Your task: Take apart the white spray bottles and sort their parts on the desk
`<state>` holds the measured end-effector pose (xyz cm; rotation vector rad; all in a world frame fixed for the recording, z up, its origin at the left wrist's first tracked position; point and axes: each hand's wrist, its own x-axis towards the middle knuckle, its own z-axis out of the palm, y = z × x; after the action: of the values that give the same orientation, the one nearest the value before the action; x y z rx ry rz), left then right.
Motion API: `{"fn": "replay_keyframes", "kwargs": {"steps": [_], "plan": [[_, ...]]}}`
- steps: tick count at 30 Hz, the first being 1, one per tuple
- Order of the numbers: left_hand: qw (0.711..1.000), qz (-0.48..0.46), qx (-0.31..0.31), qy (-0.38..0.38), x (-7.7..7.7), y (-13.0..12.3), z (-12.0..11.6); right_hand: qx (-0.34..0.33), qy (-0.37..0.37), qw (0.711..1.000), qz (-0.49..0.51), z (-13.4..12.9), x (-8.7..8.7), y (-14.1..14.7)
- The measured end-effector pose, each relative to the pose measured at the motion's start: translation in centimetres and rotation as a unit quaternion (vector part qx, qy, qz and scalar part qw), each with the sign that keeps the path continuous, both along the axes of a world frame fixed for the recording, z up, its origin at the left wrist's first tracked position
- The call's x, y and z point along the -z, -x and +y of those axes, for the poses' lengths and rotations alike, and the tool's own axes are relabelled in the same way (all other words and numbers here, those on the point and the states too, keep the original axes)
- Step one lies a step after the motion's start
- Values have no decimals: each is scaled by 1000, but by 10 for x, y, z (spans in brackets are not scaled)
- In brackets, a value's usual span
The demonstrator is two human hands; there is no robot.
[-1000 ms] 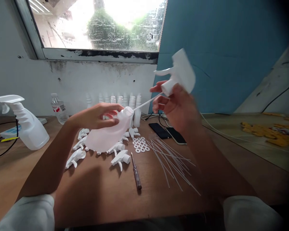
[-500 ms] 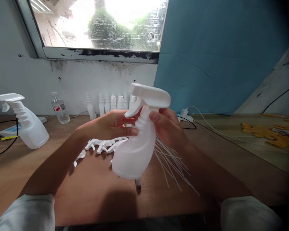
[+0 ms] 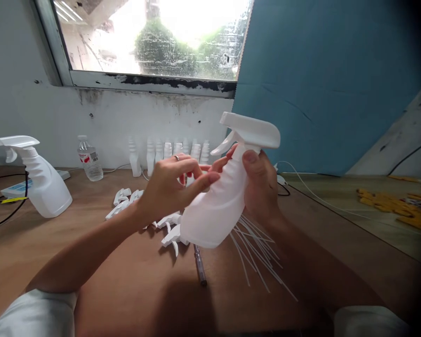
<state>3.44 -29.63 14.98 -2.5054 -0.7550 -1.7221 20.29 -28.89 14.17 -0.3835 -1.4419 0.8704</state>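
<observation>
A white spray bottle [image 3: 217,206] with its trigger head on top leans to the right in front of me. My right hand [image 3: 261,185] is wrapped round its neck, just under the head. At the bottle's left side is my left hand [image 3: 177,182], with a ring on one finger; its fingers are apart and the thumb tip is near or against the bottle. Several white trigger parts [image 3: 170,238] lie on the table below my left hand. Thin white tubes [image 3: 257,252] are spread under my right hand. Below the bottle lies a pen-like tool [image 3: 199,267].
Another spray bottle [image 3: 45,185] stands at the left of the table [image 3: 126,290], by a blue-and-white device [image 3: 16,189] and black cables. A clear water bottle [image 3: 90,159] and several white bottles [image 3: 134,159] stand by the wall. A yellow thing [image 3: 389,203] lies far right.
The spray bottle and my right hand have moved to the right and slightly up. My left hand has loosened from the bottle's neck, its fingers now apart. More of the pen-like tool shows.
</observation>
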Motion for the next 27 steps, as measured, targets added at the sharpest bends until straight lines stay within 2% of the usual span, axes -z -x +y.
{"fn": "replay_keyframes", "kwargs": {"steps": [3, 6, 10, 14, 18, 24, 27], "plan": [[999, -47, -5, 11, -14, 15, -4, -96, 66, 993, -26, -8, -1, 1], [992, -116, 11, 41, -24, 27, -7, -197, 144, 968, -61, -17, 6, 8], [991, -94, 47, 88, -32, 35, -8, -292, 207, 929, -90, -24, 19, 22], [984, -42, 76, 152, -32, 36, -9, -319, 243, 911, -101, -22, 28, 31], [979, -20, 58, 193, -30, 36, -12, -306, 257, 913, -81, -18, 30, 32], [969, 38, 37, 239, -32, 37, -14, -383, 268, 884, -19, -21, 35, 34], [970, 36, 24, 240, -32, 37, -14, -385, 261, 885, -3, -21, 38, 35]]}}
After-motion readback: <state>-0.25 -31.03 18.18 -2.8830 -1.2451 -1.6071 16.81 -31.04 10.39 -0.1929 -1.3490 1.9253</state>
